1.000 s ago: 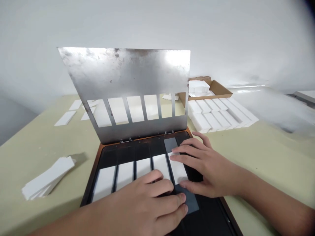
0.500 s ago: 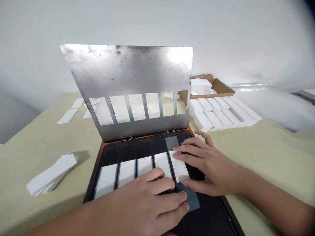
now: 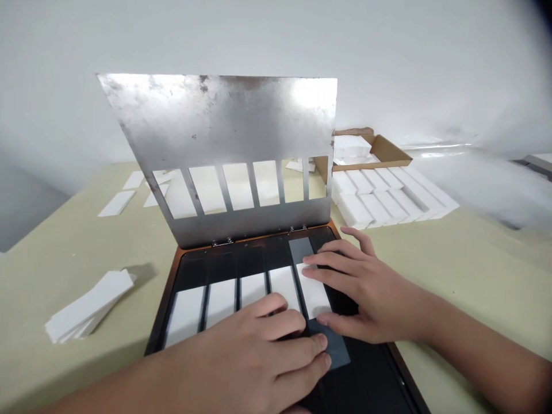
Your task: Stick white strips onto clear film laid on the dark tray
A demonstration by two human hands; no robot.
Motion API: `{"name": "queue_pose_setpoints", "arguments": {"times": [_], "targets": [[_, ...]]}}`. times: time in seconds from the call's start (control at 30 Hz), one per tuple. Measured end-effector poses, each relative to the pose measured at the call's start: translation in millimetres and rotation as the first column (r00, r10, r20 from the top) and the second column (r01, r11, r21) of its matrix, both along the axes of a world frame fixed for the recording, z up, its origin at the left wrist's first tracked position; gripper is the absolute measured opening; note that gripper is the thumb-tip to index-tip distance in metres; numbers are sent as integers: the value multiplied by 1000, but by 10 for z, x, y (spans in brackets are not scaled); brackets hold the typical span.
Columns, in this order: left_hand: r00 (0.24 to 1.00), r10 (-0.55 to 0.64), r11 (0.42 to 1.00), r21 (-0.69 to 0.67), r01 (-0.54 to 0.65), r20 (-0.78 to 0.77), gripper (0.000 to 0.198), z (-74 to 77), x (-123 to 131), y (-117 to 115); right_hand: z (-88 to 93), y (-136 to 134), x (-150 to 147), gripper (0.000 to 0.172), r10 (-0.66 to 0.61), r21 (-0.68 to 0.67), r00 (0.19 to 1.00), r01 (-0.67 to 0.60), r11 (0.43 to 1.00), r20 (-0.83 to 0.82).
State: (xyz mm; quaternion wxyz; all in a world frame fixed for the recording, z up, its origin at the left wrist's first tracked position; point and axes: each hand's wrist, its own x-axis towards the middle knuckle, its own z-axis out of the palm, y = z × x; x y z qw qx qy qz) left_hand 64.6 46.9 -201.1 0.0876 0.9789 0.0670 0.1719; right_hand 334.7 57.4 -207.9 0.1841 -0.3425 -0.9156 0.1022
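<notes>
Left hand: fingers pressed together and slightly curled, lying across the lower end of the fourth white strip, tips on a dark grey bar. Right hand: fingers spread, tips on the fifth white strip, thumb at its lower end; no pinch. Five strips lie side by side in a black tray, below a raised, hinged steel plate with slots. Loose strips lie on the table, left of the tray; stacked strips and a cardboard box stand beyond, right.
</notes>
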Motion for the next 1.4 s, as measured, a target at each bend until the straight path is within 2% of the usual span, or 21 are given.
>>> {"name": "queue_pose_setpoints", "arguments": {"times": [1.4], "targets": [[999, -34, 999, -8, 34, 14, 38, -32, -13, 3, 6, 9, 8, 50, -5, -2, 999, 5, 1000, 38]]}}
